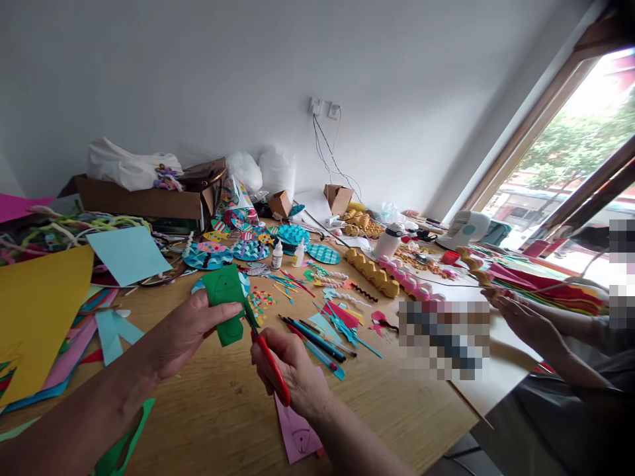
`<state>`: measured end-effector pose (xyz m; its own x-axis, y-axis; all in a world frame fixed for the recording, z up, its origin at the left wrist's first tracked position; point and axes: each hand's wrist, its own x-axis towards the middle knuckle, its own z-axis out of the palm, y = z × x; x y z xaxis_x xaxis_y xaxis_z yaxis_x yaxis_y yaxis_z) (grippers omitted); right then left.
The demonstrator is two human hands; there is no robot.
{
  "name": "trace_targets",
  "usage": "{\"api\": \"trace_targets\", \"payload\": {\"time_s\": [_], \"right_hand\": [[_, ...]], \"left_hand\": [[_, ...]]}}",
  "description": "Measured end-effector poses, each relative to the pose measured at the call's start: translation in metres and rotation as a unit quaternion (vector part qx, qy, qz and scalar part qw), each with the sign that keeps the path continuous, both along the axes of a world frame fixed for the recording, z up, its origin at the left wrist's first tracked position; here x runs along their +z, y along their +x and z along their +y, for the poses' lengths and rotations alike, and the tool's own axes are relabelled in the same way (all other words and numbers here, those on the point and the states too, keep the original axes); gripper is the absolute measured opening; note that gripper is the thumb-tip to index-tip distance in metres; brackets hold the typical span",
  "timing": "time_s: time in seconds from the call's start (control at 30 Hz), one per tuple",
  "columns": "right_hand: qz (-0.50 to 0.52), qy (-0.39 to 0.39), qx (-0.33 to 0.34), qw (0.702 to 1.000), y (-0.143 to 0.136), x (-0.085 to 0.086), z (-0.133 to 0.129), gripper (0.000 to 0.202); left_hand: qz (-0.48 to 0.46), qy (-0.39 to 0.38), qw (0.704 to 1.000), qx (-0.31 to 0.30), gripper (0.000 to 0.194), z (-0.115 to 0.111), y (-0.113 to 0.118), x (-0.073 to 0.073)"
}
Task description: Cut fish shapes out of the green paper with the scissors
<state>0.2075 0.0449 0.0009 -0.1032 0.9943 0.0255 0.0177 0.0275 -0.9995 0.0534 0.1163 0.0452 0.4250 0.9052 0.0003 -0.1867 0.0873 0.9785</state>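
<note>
Head view, green paper [224,292], drawn outlines

Straight ahead of me, at twelve o'clock, stands a plain pale wall [213,73], two sockets [315,106] set in it, thin wires [321,151] drooping from them toward the wooden table [198,423]. At two o'clock a big window [570,149] in a brown frame [523,158] looks out on green trees [558,147]; daylight pours through, nearly white in places. The wall greys over toward one o'clock. The tabletop fills six o'clock, its grain showing in bare patches.
</note>
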Motion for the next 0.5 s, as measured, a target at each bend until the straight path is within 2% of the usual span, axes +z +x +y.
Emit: {"api": "trace_targets", "payload": {"time_s": [0.23, 0.37, 0.5], "right_hand": [[-0.013, 0.013, -0.005, 1.0, -0.0002, -0.0023, 0.0013, 0.029], [-0.006, 0.006, -0.001, 1.0, 0.0004, -0.0045, 0.0026, 0.026], [0.009, -0.008, 0.007, 1.0, 0.0005, -0.0058, 0.0033, 0.026]], "left_hand": [[0.009, -0.005, 1.0, -0.004, 0.022, 0.0003, 0.0001, 0.0021], [0.038, -0.012, 0.999, -0.028, 0.023, 0.004, -0.0017, 0.0003], [0.048, -0.008, 0.999, -0.026, 0.021, 0.005, -0.0023, -0.0028]]}}
